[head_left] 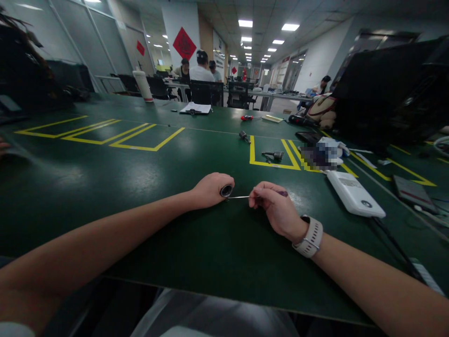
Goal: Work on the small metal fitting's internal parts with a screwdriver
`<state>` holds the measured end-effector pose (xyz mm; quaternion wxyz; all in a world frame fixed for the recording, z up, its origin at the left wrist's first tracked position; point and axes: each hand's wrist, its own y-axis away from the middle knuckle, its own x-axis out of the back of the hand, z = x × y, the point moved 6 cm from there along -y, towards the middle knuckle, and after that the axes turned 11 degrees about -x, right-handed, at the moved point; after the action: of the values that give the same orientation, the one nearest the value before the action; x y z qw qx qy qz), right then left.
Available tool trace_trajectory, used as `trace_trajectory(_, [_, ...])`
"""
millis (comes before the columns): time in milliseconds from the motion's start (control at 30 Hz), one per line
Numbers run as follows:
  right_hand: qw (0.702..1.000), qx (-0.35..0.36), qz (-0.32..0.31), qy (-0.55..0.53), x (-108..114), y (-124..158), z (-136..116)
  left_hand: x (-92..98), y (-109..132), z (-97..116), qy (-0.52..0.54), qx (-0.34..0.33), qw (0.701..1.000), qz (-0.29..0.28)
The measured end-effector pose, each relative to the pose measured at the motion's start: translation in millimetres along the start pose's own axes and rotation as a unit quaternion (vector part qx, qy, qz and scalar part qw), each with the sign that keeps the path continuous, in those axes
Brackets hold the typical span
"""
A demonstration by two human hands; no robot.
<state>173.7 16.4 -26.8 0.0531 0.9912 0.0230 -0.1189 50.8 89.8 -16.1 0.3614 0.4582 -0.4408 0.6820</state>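
Two forearms angle inward over the green worktop. The left hand curls round one dark cylinder, hidden except its round end. The right hand pinches one slim tool, handle mostly covered, its tip near that end. Beyond the right hand lie two dark, thick-headed metal pieces, too small to identify.

I have my left forearm lying in from eight o'clock, the left hand curled into a closed grip. My right forearm slants from four o'clock, the right hand pinching thumb against fingers, fingertips toward nine.
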Motion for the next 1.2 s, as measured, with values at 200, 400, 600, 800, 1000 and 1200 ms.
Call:
trace_trajectory(200, [0.997, 0.0, 0.005, 0.071, -2.2, 1.3, 0.8, -0.7, 0.6, -1.7, 0.002, 0.001, 1.0, 0.009])
trace_trajectory(400, [0.99, 0.023, -0.014, 0.135, -5.1, 3.0, 1.2, -0.4, 1.0, -1.6, -0.004, 0.001, 1.0, 0.02])
trace_trajectory(600, [0.99, 0.069, 0.011, 0.121, 0.0, 6.8, -4.7, -0.6, 1.3, -2.1, 0.005, 0.006, 1.0, 0.015])
trace_trajectory(800, [0.978, 0.073, -0.02, 0.193, -9.5, 8.0, -6.0, -0.5, 0.9, -1.7, 0.005, 0.005, 1.0, 0.018])
trace_trajectory(1000, [0.981, 0.053, -0.088, 0.164, -17.3, 7.3, -1.0, -0.1, 0.8, -0.6, 0.002, 0.013, 1.0, 0.016])
trace_trajectory(1200, [0.96, 0.122, -0.008, 0.25, -16.7, 16.4, -13.8, -0.5, -0.4, 2.7, -0.015, -0.009, 1.0, 0.015])
